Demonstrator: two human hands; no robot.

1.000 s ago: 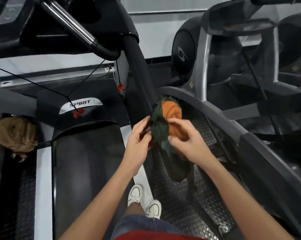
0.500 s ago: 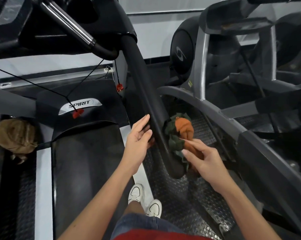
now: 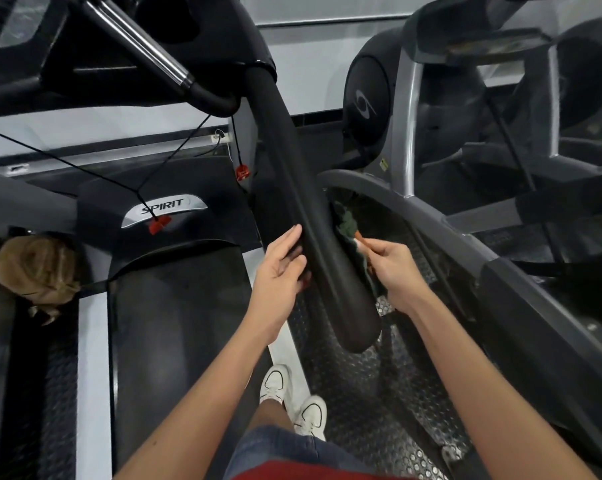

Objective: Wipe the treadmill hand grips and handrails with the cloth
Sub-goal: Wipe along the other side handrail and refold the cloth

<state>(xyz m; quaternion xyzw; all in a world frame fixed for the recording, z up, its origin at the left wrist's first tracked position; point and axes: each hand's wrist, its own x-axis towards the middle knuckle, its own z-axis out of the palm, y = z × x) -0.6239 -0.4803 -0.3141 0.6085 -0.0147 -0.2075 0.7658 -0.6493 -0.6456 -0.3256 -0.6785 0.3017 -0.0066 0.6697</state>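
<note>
The treadmill's black padded right handrail (image 3: 313, 216) slopes from the console down toward me and ends in a rounded tip. My right hand (image 3: 393, 271) grips a green and orange cloth (image 3: 349, 225) and presses it against the rail's right side; most of the cloth is hidden behind the rail. My left hand (image 3: 281, 268) lies on the rail's left side with straight fingers. A chrome and black hand grip (image 3: 161, 53) juts out under the console at the upper left.
The black belt (image 3: 175, 327) with the SPIRIT motor cover (image 3: 164, 209) lies to the left. Red safety clips (image 3: 160, 224) hang on black cords. A neighbouring grey machine (image 3: 410, 133) stands close on the right, over studded metal flooring (image 3: 406, 386). My white shoes (image 3: 292, 396) stand on the side rail.
My right hand carried the cloth from in front of the rail down behind its right side. My left hand let go of the cloth and now lies on the rail.
</note>
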